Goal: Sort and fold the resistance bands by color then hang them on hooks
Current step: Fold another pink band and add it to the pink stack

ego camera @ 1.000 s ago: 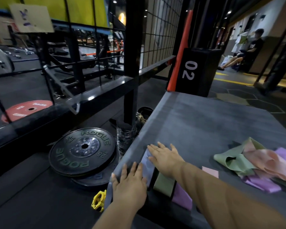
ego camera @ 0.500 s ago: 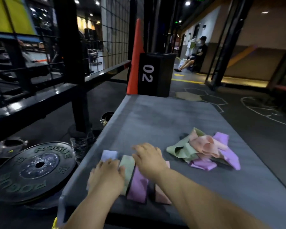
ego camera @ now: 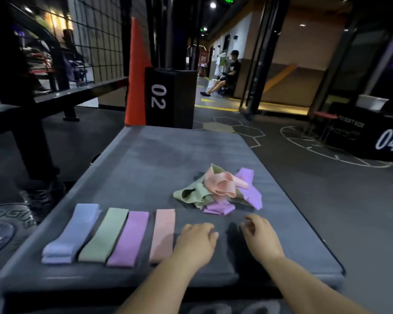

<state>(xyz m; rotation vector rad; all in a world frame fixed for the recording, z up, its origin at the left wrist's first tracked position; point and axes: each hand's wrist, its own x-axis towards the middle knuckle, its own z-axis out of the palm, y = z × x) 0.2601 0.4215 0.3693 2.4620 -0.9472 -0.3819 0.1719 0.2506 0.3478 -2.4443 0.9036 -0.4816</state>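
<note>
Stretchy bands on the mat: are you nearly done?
Not nearly. Done: the blue band, green band, purple band and pink band lie folded in a row. In hand: nothing; the left hand and right hand are empty. Left: the tangled pile needs sorting and folding, and nothing hangs on hooks yet.

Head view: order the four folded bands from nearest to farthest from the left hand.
From the left hand:
1. Pink band, just to the hand's left, at the right end of the row.
2. Purple band, next leftward.
3. Green band, further left.
4. Blue band, at the left end of the row.
</note>
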